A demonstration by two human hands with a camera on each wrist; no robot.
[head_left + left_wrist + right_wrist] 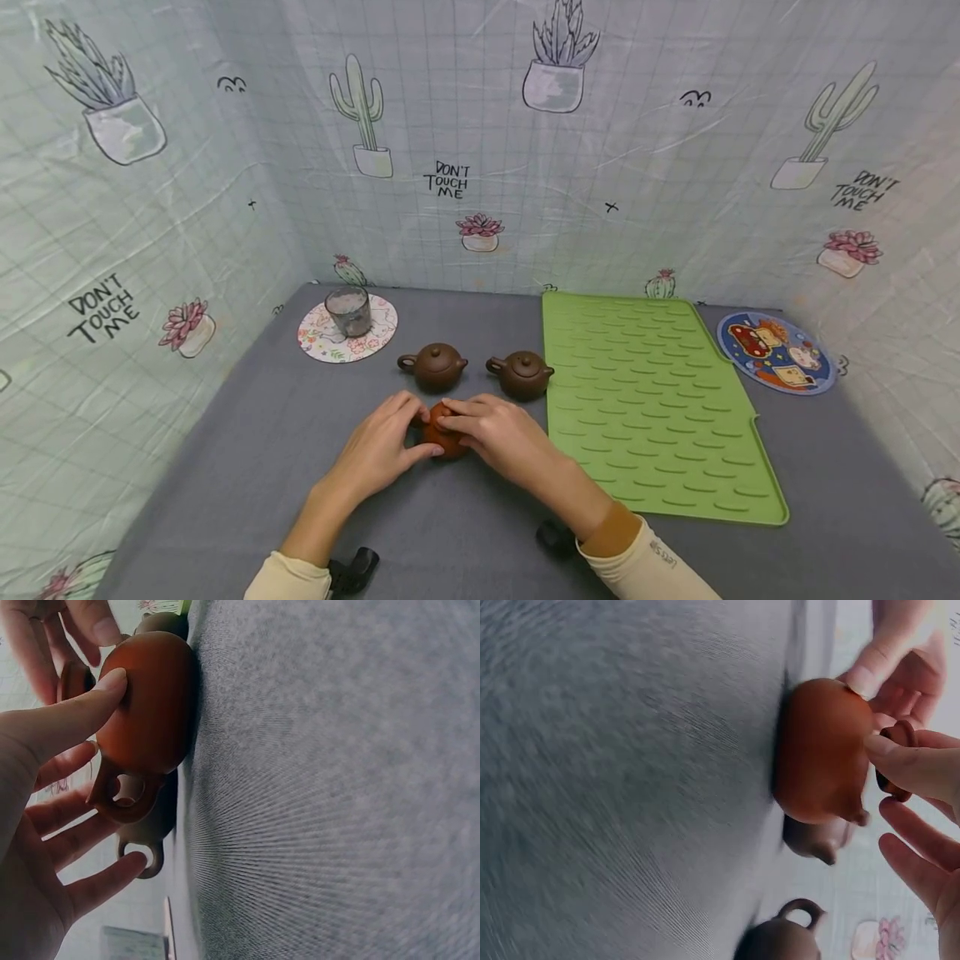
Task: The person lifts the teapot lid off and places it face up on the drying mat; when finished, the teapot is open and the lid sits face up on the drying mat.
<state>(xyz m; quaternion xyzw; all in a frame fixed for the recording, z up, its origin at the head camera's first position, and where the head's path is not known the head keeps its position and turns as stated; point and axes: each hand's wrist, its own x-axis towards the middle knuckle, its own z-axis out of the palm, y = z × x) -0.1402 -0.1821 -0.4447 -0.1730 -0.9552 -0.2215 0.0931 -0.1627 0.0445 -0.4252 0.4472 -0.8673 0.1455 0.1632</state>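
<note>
A reddish-brown clay teapot (451,448) stands on the grey cloth between my two hands. My left hand (375,454) holds its body, thumb on the near side and fingers toward the far side. My right hand (501,433) pinches the teapot's small round lid (889,784) between thumb and fingers. In the right wrist view, the lid is tilted and a little apart from the pot's top. The pot's loop handle (124,796) points left, its short spout (855,812) right. Right fingers hide much of the lid in the head view.
Behind stand two dark brown teapots, one on the left (437,367) and one on the right (522,375). A glass (349,312) sits on a floral round mat (384,320). Rightward lie a green ridged mat (652,400) and a blue round mat (776,352).
</note>
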